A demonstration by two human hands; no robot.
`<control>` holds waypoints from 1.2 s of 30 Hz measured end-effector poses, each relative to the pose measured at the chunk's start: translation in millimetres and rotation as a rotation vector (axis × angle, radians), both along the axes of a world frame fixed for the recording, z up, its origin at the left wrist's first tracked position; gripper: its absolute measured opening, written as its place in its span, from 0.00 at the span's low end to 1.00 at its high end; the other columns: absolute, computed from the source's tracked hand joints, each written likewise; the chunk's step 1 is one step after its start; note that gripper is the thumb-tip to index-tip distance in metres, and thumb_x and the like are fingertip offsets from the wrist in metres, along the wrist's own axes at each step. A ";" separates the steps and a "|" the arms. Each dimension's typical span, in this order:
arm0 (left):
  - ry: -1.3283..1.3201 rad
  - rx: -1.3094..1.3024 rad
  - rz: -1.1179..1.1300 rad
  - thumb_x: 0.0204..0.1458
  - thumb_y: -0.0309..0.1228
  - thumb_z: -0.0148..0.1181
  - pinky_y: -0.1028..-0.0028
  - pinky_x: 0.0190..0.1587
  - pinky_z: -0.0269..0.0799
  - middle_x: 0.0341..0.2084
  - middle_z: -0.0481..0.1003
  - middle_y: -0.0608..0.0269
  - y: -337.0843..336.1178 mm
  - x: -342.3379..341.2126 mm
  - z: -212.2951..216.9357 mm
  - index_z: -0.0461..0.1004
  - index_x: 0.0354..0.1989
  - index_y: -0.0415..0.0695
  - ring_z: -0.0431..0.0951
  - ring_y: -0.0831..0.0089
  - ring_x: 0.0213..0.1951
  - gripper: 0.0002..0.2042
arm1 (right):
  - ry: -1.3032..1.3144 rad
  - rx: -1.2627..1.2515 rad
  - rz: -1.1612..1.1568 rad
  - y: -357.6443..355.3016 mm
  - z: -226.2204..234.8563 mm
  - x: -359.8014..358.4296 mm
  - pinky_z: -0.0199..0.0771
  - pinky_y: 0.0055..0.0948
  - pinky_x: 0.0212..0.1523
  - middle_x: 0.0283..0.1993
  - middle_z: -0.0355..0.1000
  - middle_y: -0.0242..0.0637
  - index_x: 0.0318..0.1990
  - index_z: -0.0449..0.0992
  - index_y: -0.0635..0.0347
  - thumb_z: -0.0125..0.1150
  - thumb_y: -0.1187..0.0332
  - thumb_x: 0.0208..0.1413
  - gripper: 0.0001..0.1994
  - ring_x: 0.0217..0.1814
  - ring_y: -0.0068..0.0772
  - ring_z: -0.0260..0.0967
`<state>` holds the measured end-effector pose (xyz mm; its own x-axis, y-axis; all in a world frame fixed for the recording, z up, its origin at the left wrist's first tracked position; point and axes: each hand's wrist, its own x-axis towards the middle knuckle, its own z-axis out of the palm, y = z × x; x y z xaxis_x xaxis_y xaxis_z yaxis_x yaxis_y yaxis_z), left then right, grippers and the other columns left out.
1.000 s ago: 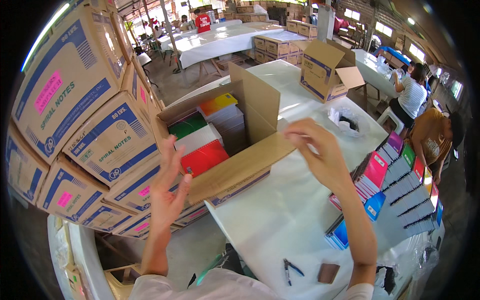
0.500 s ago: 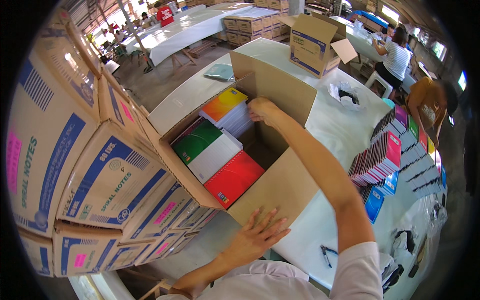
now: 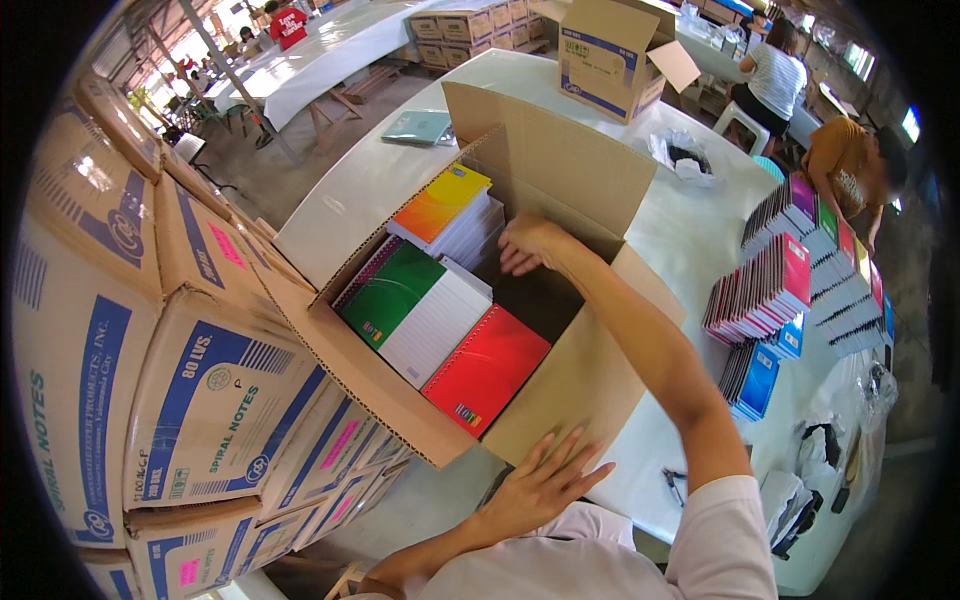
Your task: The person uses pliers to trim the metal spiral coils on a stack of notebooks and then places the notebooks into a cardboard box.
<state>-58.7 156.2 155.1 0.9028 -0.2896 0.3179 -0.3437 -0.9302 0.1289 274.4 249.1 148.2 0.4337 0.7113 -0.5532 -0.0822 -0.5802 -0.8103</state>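
An open cardboard box (image 3: pixel 560 400) stands on the table in front of me, its flaps folded outward. Spiral notebooks fill its left part: a yellow-orange stack (image 3: pixel 440 205) at the back, a green notebook (image 3: pixel 395 290) beside white ruled pages (image 3: pixel 435 335), and a red notebook (image 3: pixel 485 370) toward the front. My right hand (image 3: pixel 530 245) reaches over the dark gap at the box's right, just beside the yellow-orange stack. Its fingers are loosely bent and apart, with nothing seen in them. My left hand (image 3: pixel 550 485) lies spread against the near flap.
Sealed cartons (image 3: pixel 220 410) are piled high at the left. Stacks of spiral notebooks (image 3: pixel 755 285) stand on the right of the table (image 3: pixel 640 490), near a person in brown (image 3: pixel 840 170). Another open carton (image 3: pixel 610 65), pliers (image 3: pixel 673 485) and plastic bags (image 3: pixel 685 155) also lie on it.
My right hand has come away from the yellow-orange stack's edge and dipped toward the gap. The left hand stays on the near flap. The whole view has shifted slightly.
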 end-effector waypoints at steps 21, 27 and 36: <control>-0.091 0.043 0.008 0.57 0.36 0.50 0.65 0.67 0.48 0.56 0.73 0.71 -0.9 9.7 -8.2 0.72 0.57 0.65 0.72 0.69 0.57 0.19 | -0.086 -0.083 0.419 -59.1 88.8 -98.2 0.60 0.41 0.62 0.63 0.61 0.60 0.61 0.63 0.74 0.53 0.36 0.54 0.44 0.67 0.51 0.58; -0.099 0.104 -0.038 0.60 0.38 0.47 0.69 0.64 0.53 0.58 0.71 0.74 3.8 6.2 -13.1 0.70 0.60 0.65 0.72 0.71 0.57 0.19 | -0.067 -0.128 0.512 -47.4 103.8 -98.2 0.65 0.41 0.57 0.59 0.65 0.59 0.58 0.64 0.78 0.46 0.37 0.59 0.42 0.60 0.51 0.64; -0.142 0.162 -0.111 0.64 0.42 0.39 0.61 0.71 0.36 0.59 0.70 0.75 10.4 8.4 -23.6 0.66 0.63 0.61 0.67 0.78 0.62 0.20 | -0.131 -0.103 0.830 -25.5 99.1 -82.2 0.68 0.44 0.52 0.48 0.72 0.60 0.51 0.71 0.77 0.32 0.35 0.62 0.43 0.50 0.54 0.70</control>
